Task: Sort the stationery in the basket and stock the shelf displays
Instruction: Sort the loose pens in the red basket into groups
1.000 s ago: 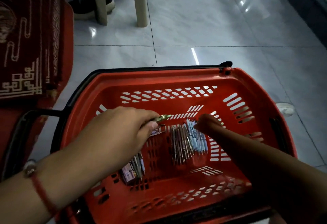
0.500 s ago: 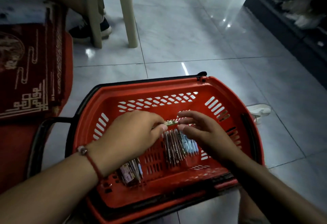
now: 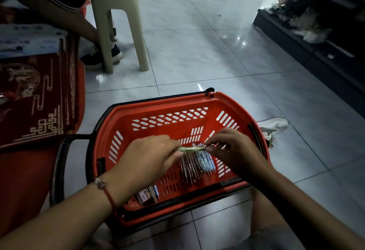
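Observation:
A red plastic basket [image 3: 150, 115] sits on the tiled floor in front of me. Over its middle, my left hand [image 3: 150, 157] and my right hand [image 3: 231, 149] hold the two ends of one green pen [image 3: 192, 148], which lies level between them. Below the pen, a row of several pens [image 3: 195, 165] lies on the basket floor. A smaller bunch of packaged pens [image 3: 148, 195] lies at the basket's near left corner, partly hidden by my left wrist.
A red carpet-like stack [image 3: 33, 99] lies on a second red basket at the left. A person sits on a beige plastic stool [image 3: 138, 38] beyond. A dark low shelf [image 3: 308, 48] runs along the right. A white shoe [image 3: 274, 125] lies by the basket's right side.
My right hand came up from the pens on the basket floor and took the free end of the green pen held by my left hand. The view tilted up.

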A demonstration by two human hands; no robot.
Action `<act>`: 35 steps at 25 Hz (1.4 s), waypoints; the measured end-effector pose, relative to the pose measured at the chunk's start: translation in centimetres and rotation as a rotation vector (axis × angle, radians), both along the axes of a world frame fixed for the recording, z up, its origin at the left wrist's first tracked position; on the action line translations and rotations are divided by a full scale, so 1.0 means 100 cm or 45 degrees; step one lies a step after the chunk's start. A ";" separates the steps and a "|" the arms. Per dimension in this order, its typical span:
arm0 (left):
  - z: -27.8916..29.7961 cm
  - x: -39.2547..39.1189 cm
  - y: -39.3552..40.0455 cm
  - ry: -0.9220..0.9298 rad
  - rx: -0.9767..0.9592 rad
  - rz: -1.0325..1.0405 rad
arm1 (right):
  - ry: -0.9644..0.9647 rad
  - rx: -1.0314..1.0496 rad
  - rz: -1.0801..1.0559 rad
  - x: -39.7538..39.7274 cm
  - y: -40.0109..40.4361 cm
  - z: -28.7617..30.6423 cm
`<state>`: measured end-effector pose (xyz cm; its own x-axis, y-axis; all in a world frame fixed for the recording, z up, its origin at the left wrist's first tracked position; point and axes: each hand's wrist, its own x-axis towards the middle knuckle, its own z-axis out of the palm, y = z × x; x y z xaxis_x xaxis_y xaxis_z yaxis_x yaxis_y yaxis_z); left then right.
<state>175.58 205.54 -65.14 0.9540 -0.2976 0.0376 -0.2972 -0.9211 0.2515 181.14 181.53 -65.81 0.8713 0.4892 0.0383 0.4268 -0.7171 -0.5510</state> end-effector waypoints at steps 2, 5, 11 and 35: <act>0.001 -0.004 0.005 -0.017 -0.001 0.081 | -0.005 -0.030 -0.073 0.005 -0.010 -0.003; 0.000 -0.008 0.013 0.025 0.010 0.159 | 0.178 -0.120 -0.167 0.021 -0.013 -0.015; -0.009 -0.012 0.023 0.190 0.119 0.204 | 0.810 -0.462 -0.263 0.065 0.023 -0.092; -0.076 -0.016 0.086 0.392 0.280 0.306 | 0.213 -0.916 0.547 0.082 0.140 -0.251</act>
<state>173.98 214.14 -72.71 0.9539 -0.0357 -0.2980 -0.0105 -0.9963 0.0855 189.35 195.57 -90.91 0.5712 0.6344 -0.5209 0.6955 -0.7110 -0.1033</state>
